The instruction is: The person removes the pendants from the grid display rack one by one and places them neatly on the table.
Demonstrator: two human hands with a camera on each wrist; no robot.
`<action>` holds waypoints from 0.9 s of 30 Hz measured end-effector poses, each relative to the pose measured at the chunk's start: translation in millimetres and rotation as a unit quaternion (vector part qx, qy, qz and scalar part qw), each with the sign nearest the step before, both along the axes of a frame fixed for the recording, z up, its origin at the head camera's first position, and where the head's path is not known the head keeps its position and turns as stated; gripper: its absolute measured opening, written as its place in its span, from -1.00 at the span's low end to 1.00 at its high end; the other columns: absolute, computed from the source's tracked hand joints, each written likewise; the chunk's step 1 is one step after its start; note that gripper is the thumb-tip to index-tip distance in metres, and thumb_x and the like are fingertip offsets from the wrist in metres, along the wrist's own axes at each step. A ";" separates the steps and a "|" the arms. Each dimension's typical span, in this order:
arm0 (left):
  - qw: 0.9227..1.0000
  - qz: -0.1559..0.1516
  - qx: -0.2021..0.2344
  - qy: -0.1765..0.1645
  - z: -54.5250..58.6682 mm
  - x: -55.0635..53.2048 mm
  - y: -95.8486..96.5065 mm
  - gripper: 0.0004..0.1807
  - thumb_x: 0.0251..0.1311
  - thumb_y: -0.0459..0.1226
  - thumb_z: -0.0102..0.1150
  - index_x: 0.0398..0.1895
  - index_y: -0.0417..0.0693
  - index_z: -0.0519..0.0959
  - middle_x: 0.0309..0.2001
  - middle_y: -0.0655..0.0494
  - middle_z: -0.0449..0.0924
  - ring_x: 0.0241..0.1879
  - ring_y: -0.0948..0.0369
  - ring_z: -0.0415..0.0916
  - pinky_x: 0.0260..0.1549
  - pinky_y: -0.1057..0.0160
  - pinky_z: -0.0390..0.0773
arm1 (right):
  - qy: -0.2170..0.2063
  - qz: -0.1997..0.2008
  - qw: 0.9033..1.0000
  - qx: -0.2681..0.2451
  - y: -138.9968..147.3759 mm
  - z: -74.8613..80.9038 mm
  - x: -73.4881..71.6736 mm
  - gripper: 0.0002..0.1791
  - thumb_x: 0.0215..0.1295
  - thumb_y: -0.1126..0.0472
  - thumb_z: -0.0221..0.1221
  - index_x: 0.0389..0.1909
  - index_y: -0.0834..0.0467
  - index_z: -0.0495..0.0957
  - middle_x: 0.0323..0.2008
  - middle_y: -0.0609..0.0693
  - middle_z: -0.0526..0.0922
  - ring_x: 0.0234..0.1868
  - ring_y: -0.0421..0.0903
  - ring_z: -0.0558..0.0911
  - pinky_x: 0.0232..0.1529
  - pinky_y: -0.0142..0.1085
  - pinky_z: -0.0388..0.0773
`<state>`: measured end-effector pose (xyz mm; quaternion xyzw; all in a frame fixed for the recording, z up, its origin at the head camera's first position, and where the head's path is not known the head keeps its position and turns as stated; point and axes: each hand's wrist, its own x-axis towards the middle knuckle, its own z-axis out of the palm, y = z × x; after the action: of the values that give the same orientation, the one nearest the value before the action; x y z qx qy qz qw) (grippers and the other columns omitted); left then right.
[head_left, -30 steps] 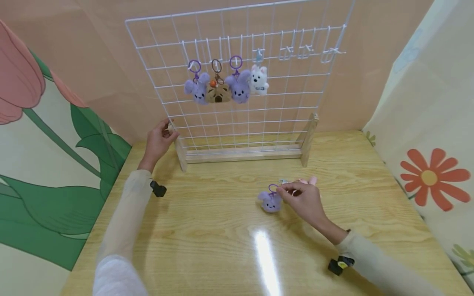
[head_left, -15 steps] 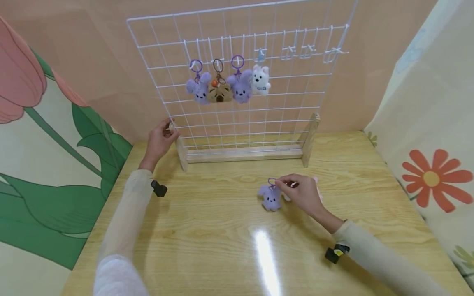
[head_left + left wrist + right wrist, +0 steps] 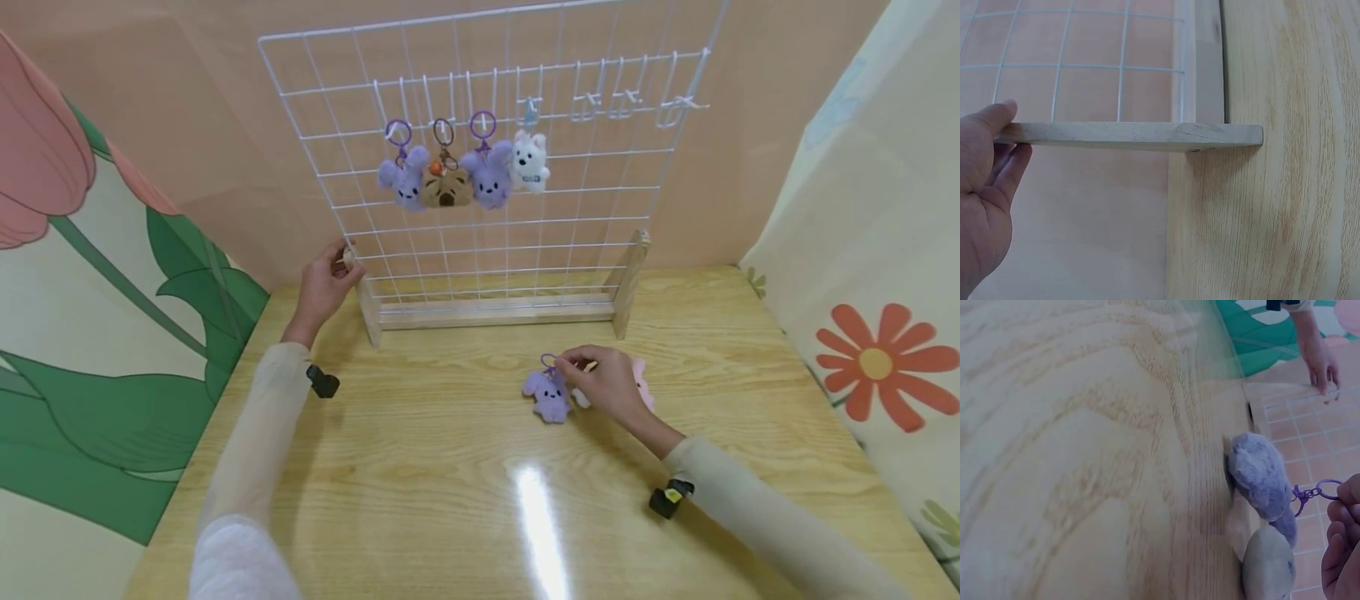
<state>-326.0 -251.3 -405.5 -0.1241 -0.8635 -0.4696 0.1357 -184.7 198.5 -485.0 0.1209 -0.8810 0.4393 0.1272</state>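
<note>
My left hand (image 3: 324, 287) grips the top of the wooden side post (image 3: 1129, 134) at the rack's left end, thumb on one side and fingers on the other. In the head view, my right hand (image 3: 603, 379) pinches the purple ring of a purple plush keychain (image 3: 551, 396). The plush hangs upright from its ring, low over the table. In the right wrist view, a pale plush (image 3: 1268, 565) lies beside the purple one. A pink plush (image 3: 641, 383) shows partly behind my right hand.
The white wire grid rack (image 3: 495, 250) stands at the back of the table. From its hooks hang two purple plush keychains (image 3: 490, 179), a brown one (image 3: 446, 187) and a white one (image 3: 529, 162). Several bare hooks (image 3: 626, 102) are at the right.
My right hand has lifted the purple keychain's ring slightly up and away from me, and the plush has tipped upright. My left hand stays on the post.
</note>
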 end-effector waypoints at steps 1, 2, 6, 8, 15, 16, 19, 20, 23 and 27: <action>1.000 0.001 -0.001 0.000 0.3 0.0 0.1 -0.41 0.23 -0.24 0.24 0.32 -0.11 0.35 0.12 -0.23 0.50 0.06 0.00 0.54 -0.05 0.30 0.63 | -0.002 0.001 1.000 0.001 -0.2 -0.5 -0.7 -0.88 0.19 0.03 0.32 -0.38 -0.02 0.73 -0.47 -0.17 0.70 -0.44 -0.20 0.59 -0.70 -0.41 0.49; 1.000 0.002 -0.002 -0.002 0.8 0.3 0.3 -0.41 0.23 -0.24 0.24 0.32 -0.10 0.35 0.12 -0.20 0.50 0.06 0.02 0.54 -0.05 0.30 0.63 | -0.005 0.000 1.000 0.003 -0.3 -1.1 -1.6 -0.88 0.19 0.04 0.32 -0.38 -0.02 0.73 -0.46 -0.17 0.70 -0.44 -0.20 0.59 -0.70 -0.41 0.49; 1.000 0.004 0.001 -0.009 2.0 1.2 1.2 -0.41 0.22 -0.27 0.25 0.32 -0.10 0.36 0.12 -0.18 0.50 0.06 0.03 0.54 -0.06 0.31 0.63 | -0.018 0.003 1.000 0.017 -0.7 -4.4 -3.8 -0.92 0.19 0.09 0.32 -0.39 0.00 0.72 -0.46 -0.16 0.70 -0.45 -0.20 0.59 -0.76 -0.41 0.45; 1.000 0.002 0.005 -0.013 2.2 0.9 1.7 -0.42 0.22 -0.27 0.25 0.32 -0.11 0.36 0.13 -0.20 0.49 0.07 0.01 0.54 -0.05 0.31 0.63 | -0.025 0.005 0.999 0.024 -0.8 -6.3 -4.8 -0.93 0.19 0.10 0.32 -0.39 0.00 0.72 -0.47 -0.16 0.70 -0.46 -0.20 0.59 -0.78 -0.41 0.42; 1.000 -0.003 0.014 -0.014 1.2 1.0 1.9 -0.43 0.21 -0.30 0.25 0.31 -0.14 0.36 0.11 -0.22 0.50 0.05 0.01 0.54 -0.06 0.32 0.63 | -0.039 0.011 0.998 0.050 -2.4 -9.7 -7.5 -0.93 0.20 0.10 0.31 -0.41 -0.01 0.73 -0.50 -0.17 0.69 -0.49 -0.19 0.59 -0.68 -0.40 0.49; 1.000 -0.004 0.014 -0.014 1.0 0.8 1.7 -0.42 0.22 -0.30 0.25 0.31 -0.13 0.36 0.11 -0.23 0.49 0.05 0.01 0.54 -0.06 0.32 0.63 | -0.040 0.011 0.998 0.055 -2.8 -9.9 -8.0 -0.92 0.20 0.10 0.31 -0.41 -0.01 0.73 -0.50 -0.17 0.69 -0.50 -0.20 0.59 -0.65 -0.40 0.51; 1.000 -0.005 0.013 -0.014 0.9 0.3 1.4 -0.41 0.22 -0.30 0.25 0.31 -0.16 0.35 0.11 -0.24 0.48 0.07 0.00 0.53 -0.06 0.34 0.63 | -0.041 0.010 0.996 0.074 -3.8 -10.6 -9.3 -0.91 0.20 0.10 0.30 -0.42 -0.01 0.73 -0.50 -0.17 0.70 -0.53 -0.23 0.59 -0.61 -0.41 0.54; 1.000 -0.006 0.013 -0.015 1.1 0.4 1.3 -0.41 0.22 -0.29 0.25 0.31 -0.17 0.35 0.11 -0.24 0.48 0.07 0.00 0.53 -0.06 0.34 0.63 | -0.041 0.010 0.996 0.081 -4.0 -11.0 -9.8 -0.90 0.20 0.09 0.30 -0.43 -0.01 0.74 -0.50 -0.17 0.70 -0.54 -0.25 0.58 -0.61 -0.41 0.53; 1.000 -0.006 0.012 -0.014 1.7 0.8 1.1 -0.41 0.22 -0.29 0.25 0.31 -0.20 0.34 0.11 -0.22 0.49 0.07 0.01 0.52 -0.07 0.33 0.63 | -0.036 0.011 0.995 0.097 -4.5 -11.4 -10.4 -0.89 0.19 0.09 0.31 -0.44 0.02 0.74 -0.51 -0.17 0.70 -0.57 -0.27 0.57 -0.64 -0.41 0.51; 1.000 -0.005 0.010 -0.016 2.0 1.2 0.5 -0.41 0.22 -0.29 0.25 0.32 -0.17 0.34 0.11 -0.21 0.49 0.07 0.01 0.53 -0.06 0.34 0.63 | -0.035 0.012 0.993 0.109 -4.7 -9.5 -10.6 -0.87 0.19 0.07 0.31 -0.44 0.01 0.75 -0.52 -0.18 0.70 -0.59 -0.28 0.55 -0.66 -0.40 0.50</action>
<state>-324.8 -250.8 -403.5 -0.1198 -0.8602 -0.4808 0.1202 -195.4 193.8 -494.5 0.1289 -0.9262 0.3457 0.0769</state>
